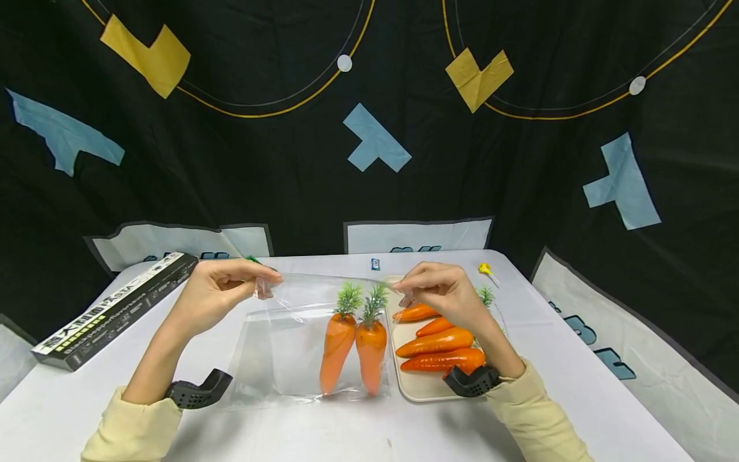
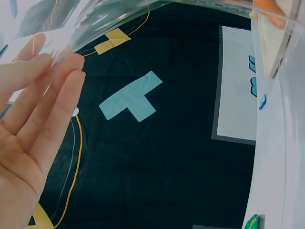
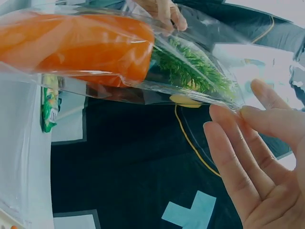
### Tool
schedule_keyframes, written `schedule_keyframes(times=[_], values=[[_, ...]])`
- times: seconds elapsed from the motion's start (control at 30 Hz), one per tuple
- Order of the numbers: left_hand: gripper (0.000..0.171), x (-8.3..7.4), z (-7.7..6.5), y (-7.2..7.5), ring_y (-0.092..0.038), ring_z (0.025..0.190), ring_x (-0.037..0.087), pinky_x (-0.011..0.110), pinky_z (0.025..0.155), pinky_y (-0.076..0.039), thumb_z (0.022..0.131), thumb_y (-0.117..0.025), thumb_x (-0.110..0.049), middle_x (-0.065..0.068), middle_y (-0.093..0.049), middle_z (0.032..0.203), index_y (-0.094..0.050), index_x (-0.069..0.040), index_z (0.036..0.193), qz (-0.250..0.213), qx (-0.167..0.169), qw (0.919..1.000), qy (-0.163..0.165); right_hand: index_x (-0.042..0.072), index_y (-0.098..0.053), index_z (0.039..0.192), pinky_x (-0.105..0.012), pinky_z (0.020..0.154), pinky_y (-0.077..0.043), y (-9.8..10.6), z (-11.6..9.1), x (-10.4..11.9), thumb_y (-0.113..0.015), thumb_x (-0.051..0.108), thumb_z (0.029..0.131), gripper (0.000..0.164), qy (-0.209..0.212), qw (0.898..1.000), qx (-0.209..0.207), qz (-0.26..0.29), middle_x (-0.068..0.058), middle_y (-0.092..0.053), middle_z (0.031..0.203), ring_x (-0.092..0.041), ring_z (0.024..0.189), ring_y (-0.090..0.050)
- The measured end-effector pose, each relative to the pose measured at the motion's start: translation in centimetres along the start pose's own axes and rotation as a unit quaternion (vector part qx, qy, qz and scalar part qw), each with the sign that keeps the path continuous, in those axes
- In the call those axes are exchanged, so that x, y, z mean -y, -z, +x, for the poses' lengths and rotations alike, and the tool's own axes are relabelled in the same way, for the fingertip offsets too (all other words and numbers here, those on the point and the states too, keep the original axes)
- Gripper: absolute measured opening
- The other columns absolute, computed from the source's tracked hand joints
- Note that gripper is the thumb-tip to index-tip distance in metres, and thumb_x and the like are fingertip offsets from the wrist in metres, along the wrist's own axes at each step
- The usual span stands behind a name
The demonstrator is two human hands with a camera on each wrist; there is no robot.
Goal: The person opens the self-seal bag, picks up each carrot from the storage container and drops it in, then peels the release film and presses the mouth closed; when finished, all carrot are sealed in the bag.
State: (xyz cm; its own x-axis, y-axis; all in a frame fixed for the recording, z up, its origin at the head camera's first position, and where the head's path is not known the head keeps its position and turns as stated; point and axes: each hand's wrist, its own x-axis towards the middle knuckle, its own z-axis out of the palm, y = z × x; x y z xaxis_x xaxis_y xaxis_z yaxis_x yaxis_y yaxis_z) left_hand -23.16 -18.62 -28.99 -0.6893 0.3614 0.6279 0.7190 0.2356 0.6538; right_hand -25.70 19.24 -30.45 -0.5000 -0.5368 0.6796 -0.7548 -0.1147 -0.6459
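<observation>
A clear plastic bag hangs between my two hands. Two carrots with green tops sit inside it toward its right side, the left carrot leaning and the right carrot nearly upright. My left hand pinches the bag's upper left corner between thumb and fingers. At the upper right corner, my right hand pinches the film the same way. The right wrist view has an orange carrot close up through the film, its leafy top near the right fingertips.
Right of the bag, a cream tray holds several more carrots, partly under my right forearm. A long black box lies at the table's left. Toward the back are a small blue packet and a yellow-headed item.
</observation>
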Motion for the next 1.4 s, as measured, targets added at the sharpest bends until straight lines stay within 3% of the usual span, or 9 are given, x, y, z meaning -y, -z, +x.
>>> schedule_keyframes(times=[0.17, 0.4, 0.63, 0.83, 0.93, 1.17, 1.4], values=[[0.030, 0.1, 0.0, 0.1, -0.066, 0.071, 0.014, 0.021, 0.063, -0.053, 0.084, -0.057, 0.018, 0.005, -0.072, 0.093, -0.074, -0.003, 0.096, 0.017, -0.001, 0.9998, -0.006, -0.011, -0.071, 0.096, -0.038, 0.065, -0.058, -0.1, -0.1, 0.1, -0.050, -0.022, 0.085, 0.025, -0.011, 1.000, 0.003, -0.018, -0.023, -0.060, 0.092, -0.025, 0.073, -0.068], [0.025, -0.2, 0.0, -0.3, -0.067, 0.080, 0.014, 0.020, 0.072, -0.052, 0.087, -0.058, 0.013, 0.000, -0.072, 0.092, -0.073, -0.005, 0.094, 0.037, -0.032, 0.9981, 0.036, -0.004, -0.073, 0.096, -0.035, 0.068, -0.058, -0.3, -0.1, 0.3, -0.056, -0.018, 0.086, 0.024, -0.023, 0.997, -0.001, -0.079, -0.010, -0.064, 0.095, -0.021, 0.078, -0.067], [0.024, -0.4, 0.2, -0.9, -0.066, 0.088, 0.010, 0.020, 0.075, -0.052, 0.095, -0.048, 0.006, -0.001, -0.072, 0.093, -0.071, 0.000, 0.097, 0.015, -0.048, 0.9984, 0.024, 0.001, -0.072, 0.102, -0.036, 0.074, -0.057, -0.2, -0.1, 0.6, -0.059, -0.005, 0.090, 0.019, -0.026, 0.994, 0.015, -0.105, -0.008, -0.065, 0.100, -0.022, 0.086, -0.065], [0.007, -0.6, 0.3, -1.5, -0.066, 0.085, 0.009, 0.020, 0.073, -0.053, 0.090, -0.068, -0.009, -0.002, -0.072, 0.092, -0.072, -0.007, 0.095, 0.063, -0.070, 0.9939, 0.058, 0.004, -0.072, 0.098, -0.033, 0.079, -0.056, -1.0, 0.1, 0.8, -0.065, -0.003, 0.089, 0.013, -0.068, 0.990, -0.024, -0.119, -0.006, -0.064, 0.098, -0.019, 0.090, -0.064], [0.014, -0.6, 0.3, -1.6, -0.066, 0.084, 0.009, 0.021, 0.073, -0.054, 0.083, -0.077, -0.011, 0.000, -0.072, 0.094, -0.073, -0.011, 0.096, 0.078, -0.069, 0.9919, 0.072, 0.003, -0.070, 0.097, -0.034, 0.080, -0.056, -1.6, 0.3, 1.0, -0.070, -0.005, 0.084, 0.015, -0.094, 0.986, -0.040, -0.134, -0.007, -0.063, 0.097, -0.020, 0.090, -0.064], [0.023, -0.2, 0.3, -1.6, -0.066, 0.082, 0.011, 0.023, 0.073, -0.055, 0.077, -0.081, -0.005, 0.004, -0.071, 0.095, -0.072, -0.010, 0.098, 0.058, -0.065, 0.9941, 0.065, -0.006, -0.063, 0.099, -0.038, 0.082, -0.055, -2.6, 1.0, 2.9, -0.073, -0.011, 0.079, 0.023, -0.130, 0.983, -0.042, -0.119, -0.015, -0.059, 0.098, -0.027, 0.087, -0.065], [0.022, 0.2, 0.3, -1.7, -0.064, 0.079, 0.011, 0.022, 0.068, -0.056, 0.075, -0.081, -0.001, 0.002, -0.072, 0.092, -0.073, -0.010, 0.093, 0.064, -0.079, 0.9929, 0.061, -0.007, -0.062, 0.099, -0.035, 0.074, -0.057, -2.8, 1.0, 2.3, -0.069, -0.014, 0.080, 0.021, -0.115, 0.987, -0.055, -0.095, -0.015, -0.059, 0.097, -0.024, 0.085, -0.066]])
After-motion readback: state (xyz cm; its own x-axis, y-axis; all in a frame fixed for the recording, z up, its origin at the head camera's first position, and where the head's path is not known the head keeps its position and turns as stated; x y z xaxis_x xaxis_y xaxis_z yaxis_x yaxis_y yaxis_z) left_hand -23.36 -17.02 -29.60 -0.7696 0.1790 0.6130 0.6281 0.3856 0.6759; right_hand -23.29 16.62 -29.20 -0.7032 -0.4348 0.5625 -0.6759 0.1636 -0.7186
